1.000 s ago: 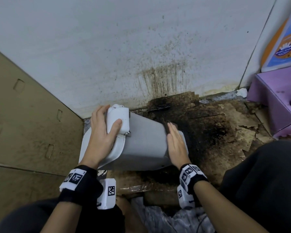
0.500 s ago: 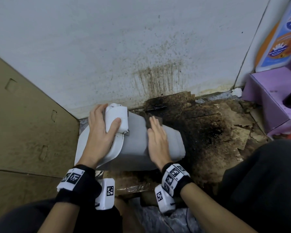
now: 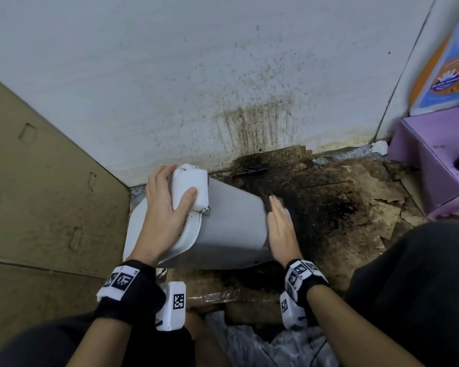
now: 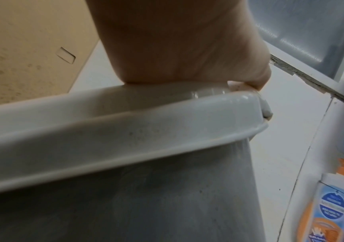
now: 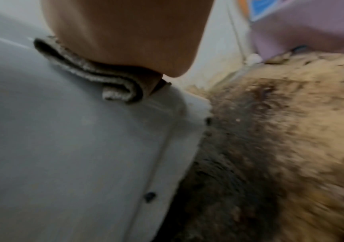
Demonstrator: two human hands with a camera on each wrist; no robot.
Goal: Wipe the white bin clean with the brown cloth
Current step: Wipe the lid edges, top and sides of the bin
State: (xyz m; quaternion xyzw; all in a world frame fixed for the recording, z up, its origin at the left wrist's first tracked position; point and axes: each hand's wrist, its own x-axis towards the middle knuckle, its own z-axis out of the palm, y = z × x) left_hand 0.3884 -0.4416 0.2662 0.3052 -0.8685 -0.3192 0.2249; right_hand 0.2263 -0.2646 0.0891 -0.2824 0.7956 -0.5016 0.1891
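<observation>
The right hand's fingers [image 3: 277, 211] lie straight, pressing the folded brown cloth [image 5: 96, 72] flat on the bin's [image 3: 231, 229] side near its base. The left hand [image 3: 167, 215] curls round the lid end at 9 o'clock, steadying the tipped bin. Risk, as I judge it: the cloth sliding off the base edge onto the filthy floor [image 3: 329, 207] at 3 o'clock.

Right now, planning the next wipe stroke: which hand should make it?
Right. The right hand presses the folded brown cloth flat on the tipped white plastic bin; the left hand grips its lid end, steadying it.
</observation>
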